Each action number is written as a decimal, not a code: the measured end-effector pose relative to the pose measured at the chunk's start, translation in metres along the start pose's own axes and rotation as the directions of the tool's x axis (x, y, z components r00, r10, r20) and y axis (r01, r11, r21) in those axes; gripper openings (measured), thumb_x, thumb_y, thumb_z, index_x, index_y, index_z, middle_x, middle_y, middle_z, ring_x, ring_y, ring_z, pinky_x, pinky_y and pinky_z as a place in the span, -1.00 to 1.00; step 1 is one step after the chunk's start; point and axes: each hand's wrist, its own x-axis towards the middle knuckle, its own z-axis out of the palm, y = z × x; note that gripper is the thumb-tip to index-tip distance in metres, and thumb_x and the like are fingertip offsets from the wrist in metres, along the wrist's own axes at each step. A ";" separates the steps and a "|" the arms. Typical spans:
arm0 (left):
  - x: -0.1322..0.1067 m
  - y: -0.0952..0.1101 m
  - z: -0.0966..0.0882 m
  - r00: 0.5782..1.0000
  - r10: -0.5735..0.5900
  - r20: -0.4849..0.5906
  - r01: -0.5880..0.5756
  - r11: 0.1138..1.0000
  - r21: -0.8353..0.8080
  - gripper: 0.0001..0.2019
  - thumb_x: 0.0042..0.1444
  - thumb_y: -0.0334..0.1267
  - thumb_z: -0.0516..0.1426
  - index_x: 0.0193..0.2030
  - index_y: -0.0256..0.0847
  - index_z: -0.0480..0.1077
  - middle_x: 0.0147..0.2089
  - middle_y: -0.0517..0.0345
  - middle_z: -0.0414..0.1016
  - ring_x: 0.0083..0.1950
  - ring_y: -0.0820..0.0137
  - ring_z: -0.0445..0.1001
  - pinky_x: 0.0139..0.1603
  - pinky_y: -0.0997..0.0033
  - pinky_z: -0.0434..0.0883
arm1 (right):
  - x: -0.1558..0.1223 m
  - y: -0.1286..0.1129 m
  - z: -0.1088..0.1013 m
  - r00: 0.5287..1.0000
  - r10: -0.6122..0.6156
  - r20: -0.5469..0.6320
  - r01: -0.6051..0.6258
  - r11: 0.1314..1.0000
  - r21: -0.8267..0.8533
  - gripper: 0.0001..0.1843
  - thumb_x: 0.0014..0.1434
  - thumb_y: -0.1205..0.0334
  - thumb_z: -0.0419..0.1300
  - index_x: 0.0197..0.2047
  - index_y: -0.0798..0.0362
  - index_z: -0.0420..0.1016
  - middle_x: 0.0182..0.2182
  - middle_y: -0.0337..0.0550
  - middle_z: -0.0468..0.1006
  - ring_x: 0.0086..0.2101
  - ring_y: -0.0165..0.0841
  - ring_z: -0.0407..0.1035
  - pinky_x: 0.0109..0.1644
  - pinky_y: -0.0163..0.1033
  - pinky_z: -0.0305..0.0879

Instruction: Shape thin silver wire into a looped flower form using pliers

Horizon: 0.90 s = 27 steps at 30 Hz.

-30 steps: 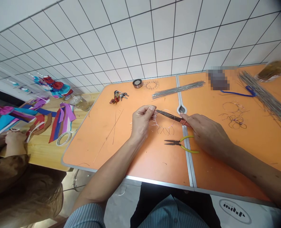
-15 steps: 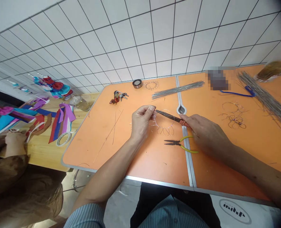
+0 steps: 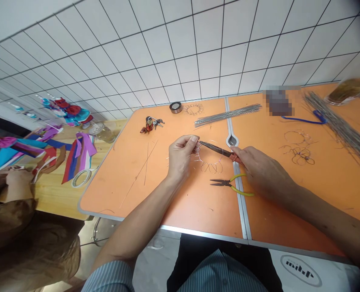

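My left hand (image 3: 182,156) pinches a thin wire ring (image 3: 210,167) with small loops bent along its edge, holding it above the orange table. Red-handled long-nose pliers (image 3: 218,149) are gripped in my right hand (image 3: 260,170). Their jaw tips meet the wire beside my left thumb; whether they are clamped on it is too small to tell. Below them lies a second pair of pliers (image 3: 224,183) with yellow handles, jaws slightly apart. Part of the ring is hidden behind my left fingers.
Toward the wall are keys (image 3: 151,123), a tape roll (image 3: 176,107) and a bundle of straight wires (image 3: 228,114). Loose wires (image 3: 142,170) lie at left, bent wire shapes (image 3: 301,155) at right. A co-worker's hands (image 3: 17,178) are beside ribbons (image 3: 80,156) on the wooden table.
My hands, the wire ring and the pliers look almost unchanged. At far left, the co-worker's hands have shifted slightly.
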 end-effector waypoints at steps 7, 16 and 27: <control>0.001 -0.001 0.000 1.000 0.001 0.001 -0.001 1.000 0.006 -0.72 0.11 -0.02 0.50 -0.27 -0.18 0.69 -0.35 0.16 0.61 -0.39 0.50 0.46 -0.30 0.44 0.43 | 0.000 0.001 0.002 1.000 0.004 0.028 -0.005 0.999 0.041 -0.55 0.54 0.41 -0.02 0.40 0.15 0.37 -0.10 0.05 0.61 -0.17 -0.15 0.55 -0.24 -0.16 0.35; 0.001 -0.004 -0.001 1.000 0.004 0.005 -0.004 1.000 -0.006 -0.71 0.08 -0.02 0.51 -0.28 -0.19 0.70 -0.37 0.16 0.62 -0.40 0.50 0.47 -0.33 0.47 0.43 | 0.001 0.001 -0.002 0.997 0.019 0.071 -0.026 0.994 0.105 -0.52 0.48 0.38 0.05 0.41 0.13 0.40 -0.06 0.13 0.62 -0.15 -0.11 0.55 -0.19 -0.16 0.40; 0.001 -0.003 -0.002 1.000 0.012 0.003 -0.012 1.000 -0.007 -0.74 0.10 -0.05 0.50 -0.27 -0.19 0.71 -0.36 0.16 0.61 -0.40 0.51 0.47 -0.33 0.48 0.43 | 0.003 -0.003 0.000 0.994 0.079 0.080 -0.091 0.982 0.165 -0.59 0.57 0.34 -0.04 0.31 0.06 0.50 -0.05 0.05 0.65 -0.14 -0.15 0.60 -0.24 -0.16 0.41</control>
